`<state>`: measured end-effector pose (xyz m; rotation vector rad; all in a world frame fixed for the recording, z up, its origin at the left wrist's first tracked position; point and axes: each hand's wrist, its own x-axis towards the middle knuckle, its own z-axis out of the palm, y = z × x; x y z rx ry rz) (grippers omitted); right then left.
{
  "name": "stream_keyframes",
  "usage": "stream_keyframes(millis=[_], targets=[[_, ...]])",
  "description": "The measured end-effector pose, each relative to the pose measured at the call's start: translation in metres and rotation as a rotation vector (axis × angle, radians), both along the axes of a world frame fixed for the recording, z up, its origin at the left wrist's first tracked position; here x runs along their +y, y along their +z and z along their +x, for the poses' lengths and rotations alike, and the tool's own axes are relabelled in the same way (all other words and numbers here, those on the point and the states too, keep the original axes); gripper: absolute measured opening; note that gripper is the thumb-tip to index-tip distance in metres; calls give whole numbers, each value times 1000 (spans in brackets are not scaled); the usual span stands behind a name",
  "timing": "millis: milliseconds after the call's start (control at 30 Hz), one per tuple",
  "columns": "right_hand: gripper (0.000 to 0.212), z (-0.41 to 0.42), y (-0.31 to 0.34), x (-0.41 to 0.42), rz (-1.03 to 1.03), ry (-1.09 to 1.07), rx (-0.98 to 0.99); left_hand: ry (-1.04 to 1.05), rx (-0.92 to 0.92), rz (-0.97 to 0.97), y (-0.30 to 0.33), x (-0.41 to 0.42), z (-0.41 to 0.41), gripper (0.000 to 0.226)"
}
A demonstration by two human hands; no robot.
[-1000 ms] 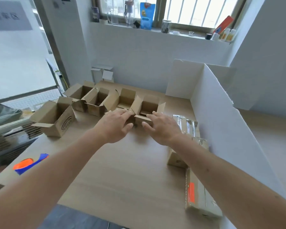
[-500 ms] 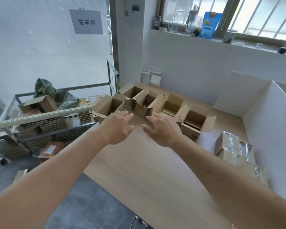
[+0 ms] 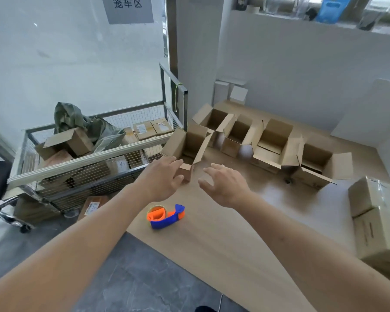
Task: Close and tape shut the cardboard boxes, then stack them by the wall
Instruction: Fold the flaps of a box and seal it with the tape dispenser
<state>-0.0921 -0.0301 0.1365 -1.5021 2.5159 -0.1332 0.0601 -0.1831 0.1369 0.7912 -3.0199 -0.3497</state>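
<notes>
Several open cardboard boxes stand in a row across the wooden table point(image 3: 223, 239). The leftmost open box point(image 3: 185, 145) sits at the table's left edge, flaps up. My left hand point(image 3: 161, 176) hovers just in front of it, fingers straight and spread, fingertips at its front corner. My right hand point(image 3: 223, 185) is a little to the right, fingers relaxed, holding nothing. An orange and blue tape dispenser point(image 3: 166, 216) lies on the table below my hands. Taped brown boxes point(image 3: 378, 219) lie at the right edge.
A wire cage cart point(image 3: 81, 163) full of parcels and a green bag stands left of the table. White partition boards point(image 3: 367, 113) stand at the back right. A windowsill with bottles runs along the back wall. Grey floor lies below the table's near edge.
The view has swung left. Both hands have moved from the right-hand open boxes to the leftmost one. The tape dispenser has come into view.
</notes>
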Motion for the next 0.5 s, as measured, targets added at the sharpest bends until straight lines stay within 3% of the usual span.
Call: stream_keyframes(millis=[500], targets=[[49, -73, -97, -183, -1, -110, -93, -68, -114, 84, -84, -167, -105, 54]])
